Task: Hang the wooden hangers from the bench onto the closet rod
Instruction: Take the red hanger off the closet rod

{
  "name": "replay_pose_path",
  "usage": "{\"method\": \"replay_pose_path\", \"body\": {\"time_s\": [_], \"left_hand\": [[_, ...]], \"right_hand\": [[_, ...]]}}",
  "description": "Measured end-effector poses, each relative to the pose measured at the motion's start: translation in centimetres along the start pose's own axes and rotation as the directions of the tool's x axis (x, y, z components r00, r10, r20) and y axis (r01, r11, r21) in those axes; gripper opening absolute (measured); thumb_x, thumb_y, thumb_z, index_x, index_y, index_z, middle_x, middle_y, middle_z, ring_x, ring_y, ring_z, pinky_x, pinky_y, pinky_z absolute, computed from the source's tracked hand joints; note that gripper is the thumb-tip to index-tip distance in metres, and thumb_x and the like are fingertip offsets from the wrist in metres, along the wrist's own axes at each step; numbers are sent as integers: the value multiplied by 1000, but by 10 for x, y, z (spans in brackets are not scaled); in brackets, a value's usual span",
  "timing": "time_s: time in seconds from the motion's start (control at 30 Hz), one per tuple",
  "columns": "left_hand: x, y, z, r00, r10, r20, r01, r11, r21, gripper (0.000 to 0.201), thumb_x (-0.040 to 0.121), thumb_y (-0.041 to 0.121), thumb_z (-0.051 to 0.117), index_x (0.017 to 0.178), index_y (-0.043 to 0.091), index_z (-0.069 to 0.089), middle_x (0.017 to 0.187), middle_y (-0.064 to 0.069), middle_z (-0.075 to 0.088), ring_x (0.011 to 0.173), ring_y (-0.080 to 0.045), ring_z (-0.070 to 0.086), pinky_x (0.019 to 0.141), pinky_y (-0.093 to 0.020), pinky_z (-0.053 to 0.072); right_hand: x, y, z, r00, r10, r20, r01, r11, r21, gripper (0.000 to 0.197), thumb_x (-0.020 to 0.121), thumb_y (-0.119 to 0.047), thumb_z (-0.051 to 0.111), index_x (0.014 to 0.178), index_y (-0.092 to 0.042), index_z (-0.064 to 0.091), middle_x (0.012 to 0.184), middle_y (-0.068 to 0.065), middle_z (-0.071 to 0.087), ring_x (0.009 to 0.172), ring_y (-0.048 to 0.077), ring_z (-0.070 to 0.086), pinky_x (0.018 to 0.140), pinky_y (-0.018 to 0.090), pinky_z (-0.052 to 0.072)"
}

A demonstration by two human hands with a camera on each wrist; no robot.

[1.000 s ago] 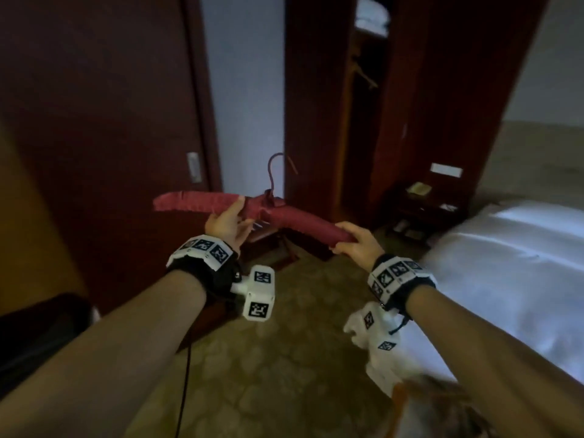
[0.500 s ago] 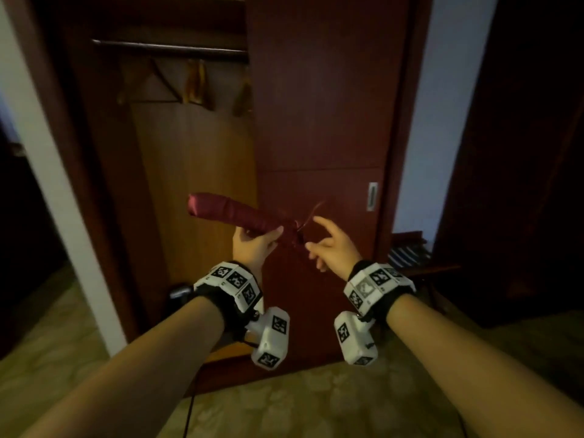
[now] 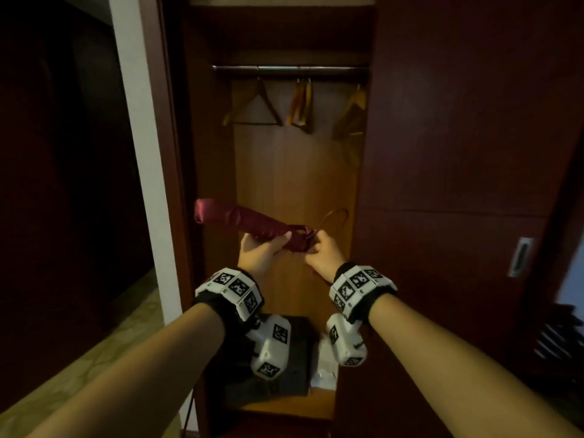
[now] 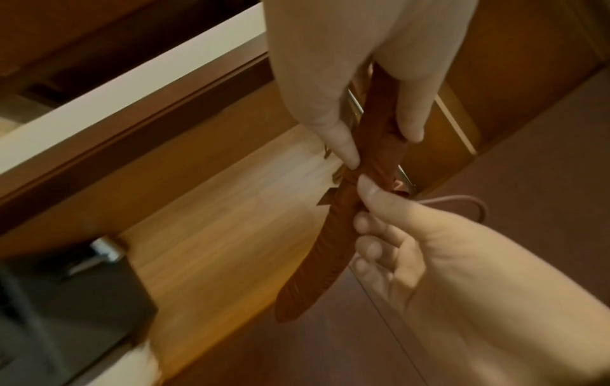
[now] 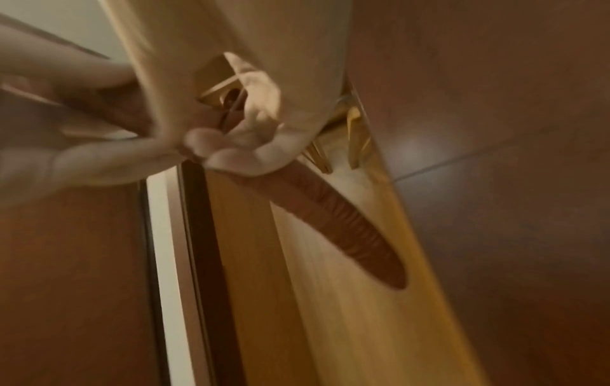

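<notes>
The person is standing at the open closet, holding a padded hanger (image 3: pixel 252 224) covered in dark red satin at chest height, well below the closet rod (image 3: pixel 290 68). The left hand (image 3: pixel 262 254) is gripping the padded arm near its middle, thumb on 1 side and fingers (image 4: pixel 343 146) wrapped round the other. The right hand (image 3: pixel 324 254) is pinching the hanger at its centre, right where the thin metal hook (image 3: pixel 336 216) comes out; the other fingers are curling loosely beside the fabric. The hook is pointing away toward the closet's back panel, tilted rather than upright.

About 3 wooden hangers (image 3: pixel 252 105) are already hanging on the rod, with open stretches between them.

From here the lift looks like the risky part. With the hook tilted, it is likely to bump the rod or glance off instead of catching. The satin looks slippery, so a loose pinch could let the hanger twist. Swinging it up carelessly could also knock the hanging ones into each other.
</notes>
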State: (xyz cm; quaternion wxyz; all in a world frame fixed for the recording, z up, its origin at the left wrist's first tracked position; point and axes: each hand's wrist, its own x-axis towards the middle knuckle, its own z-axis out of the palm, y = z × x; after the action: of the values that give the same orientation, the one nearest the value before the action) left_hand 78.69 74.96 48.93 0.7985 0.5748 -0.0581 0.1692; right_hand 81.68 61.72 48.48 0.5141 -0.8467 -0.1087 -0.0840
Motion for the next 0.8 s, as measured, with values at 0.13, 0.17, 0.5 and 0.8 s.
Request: {"method": "replay_pose_path", "body": {"time_s": [0.13,0.17,0.5,0.8], "left_hand": [[62,10,3,997,14,70,-19,998,67,18,85,18,67,99,9,60,98,-7,68,98,-22,65,79,-28,56],[79,14,2,997,17,74,-23,997,79,23,85,22,66,103,10,60,102,-5,68,99,-19,65,83,-31,55],[218,46,-75,901,340,-268,-291,934,206,34,80,14,72,108,16,51,100,1,53,88,-14,61,68,-24,58],[343,40,-158,815,518,-258,-292,753,590,38,76,5,74,73,20,40,78,-2,49,76,-29,64,51,-25,57]], "right_hand": [[80,-1,4,998,-53,-24,54,997,53,25,80,-12,71,96,-12,52,90,11,65,79,26,60,71,38,48],[103,-2,6,997,-82,-16,83,994,74,29,79,-15,73,100,-9,54,90,10,65,79,25,60,72,38,48],[273,-6,50,988,-151,20,150,989,14,29,82,-16,70,76,-21,42,68,0,57,52,12,49,50,25,39],[392,-23,141,977,-109,185,103,994,44,36,94,-12,52,129,-12,42,97,15,65,69,18,58,56,26,47]]}}
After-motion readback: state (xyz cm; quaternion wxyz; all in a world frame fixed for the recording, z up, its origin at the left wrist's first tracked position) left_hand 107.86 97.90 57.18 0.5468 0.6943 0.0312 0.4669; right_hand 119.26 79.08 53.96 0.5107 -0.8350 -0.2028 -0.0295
